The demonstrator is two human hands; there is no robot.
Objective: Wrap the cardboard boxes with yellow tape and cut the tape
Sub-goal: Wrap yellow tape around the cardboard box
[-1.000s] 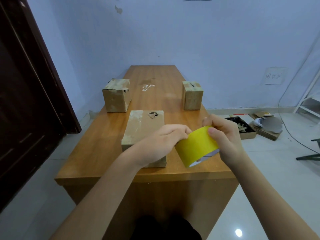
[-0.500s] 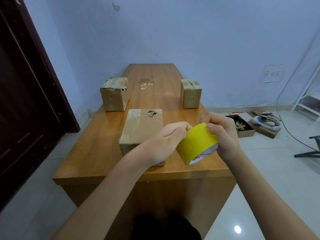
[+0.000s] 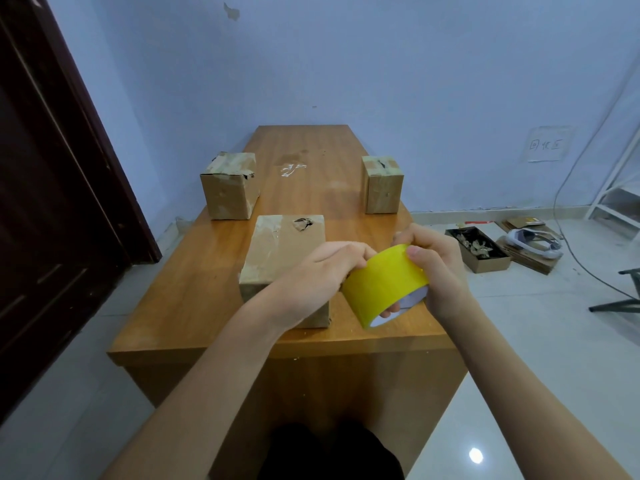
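Observation:
A wide roll of yellow tape (image 3: 382, 284) is held above the near right part of the wooden table (image 3: 194, 299). My right hand (image 3: 438, 268) grips the roll, thumb on top and fingers under its white core. My left hand (image 3: 322, 271) has its curled fingertips on the roll's upper left edge. Just behind my left hand lies the nearest cardboard box (image 3: 280, 251), flat, with a torn hole on top. A second box (image 3: 230, 185) stands at the far left and a third, smaller box (image 3: 382, 185) at the far right.
A scrap of clear film (image 3: 292, 169) lies on the table's far middle. A dark door (image 3: 52, 188) stands to the left. On the floor to the right are a low box of scraps (image 3: 478, 249), flattened cardboard (image 3: 526, 258), a cable and a white rack (image 3: 620, 199).
Both hands stay on the tape roll in nearly the same spot. The left fingertips have shifted slightly along the roll's upper edge.

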